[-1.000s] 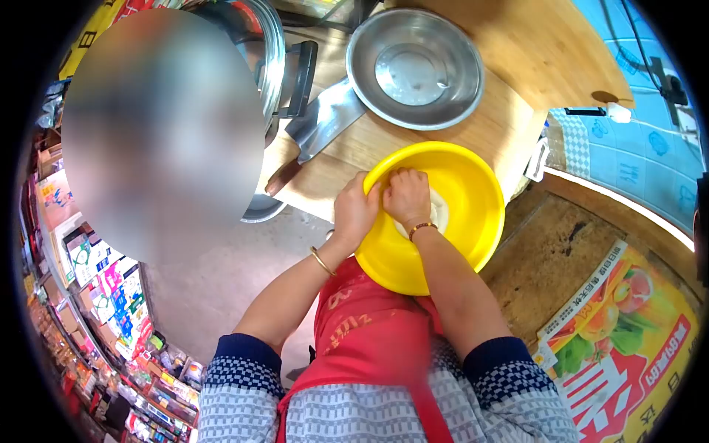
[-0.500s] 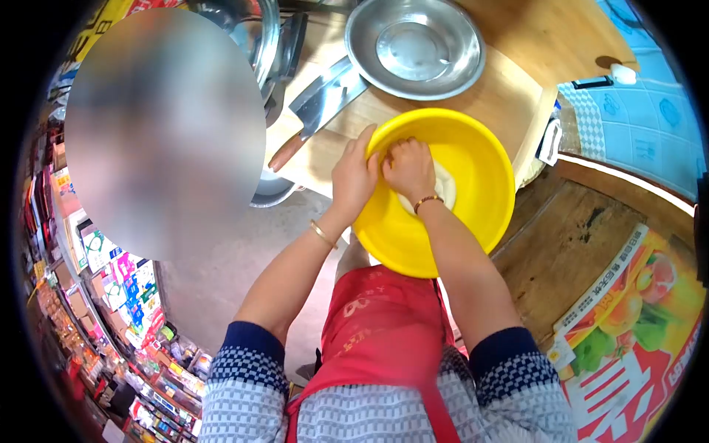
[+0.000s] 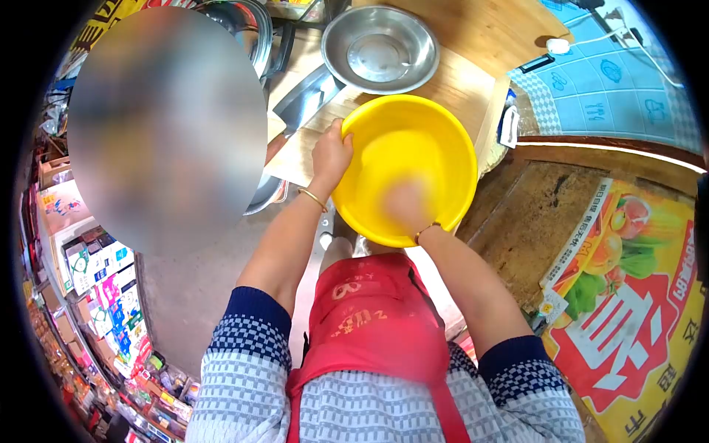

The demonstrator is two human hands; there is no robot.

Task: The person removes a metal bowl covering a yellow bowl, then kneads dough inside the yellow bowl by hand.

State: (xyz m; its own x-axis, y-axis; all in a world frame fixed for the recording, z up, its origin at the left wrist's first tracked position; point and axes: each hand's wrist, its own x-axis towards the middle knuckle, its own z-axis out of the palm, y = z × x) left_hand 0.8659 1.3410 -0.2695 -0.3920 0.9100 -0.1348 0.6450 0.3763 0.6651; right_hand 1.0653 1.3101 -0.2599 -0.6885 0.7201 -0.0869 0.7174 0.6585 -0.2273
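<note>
A yellow bowl (image 3: 450, 159) is at the front edge of the wooden table, tilted slightly toward me. My left hand (image 3: 332, 155) grips its left rim, thumb inside and fingers outside. Inside the bowl, low and near its front wall, my right hand (image 3: 408, 205) is smeared by motion, so its fingers cannot be made out. The pale dough is not distinguishable in the bowl at this moment; the hand and blur may hide it. Behind the bowl stands a metal basin (image 3: 380, 52), with a cleaver (image 3: 309, 96) lying to its left.
A lidded pot (image 3: 255, 37) stands at the back left, partly behind a large blurred oval. Below the table's left edge sits a metal pan (image 3: 262, 196). On the right are a wooden surface (image 3: 517, 221) and a printed yellow carton (image 3: 628, 295). Packed shelves (image 3: 111, 295) line the left.
My right hand has moved down toward the bowl's near side and is blurred. The dough seen under it earlier no longer shows. My left hand has closed round the rim. The view has shifted.
</note>
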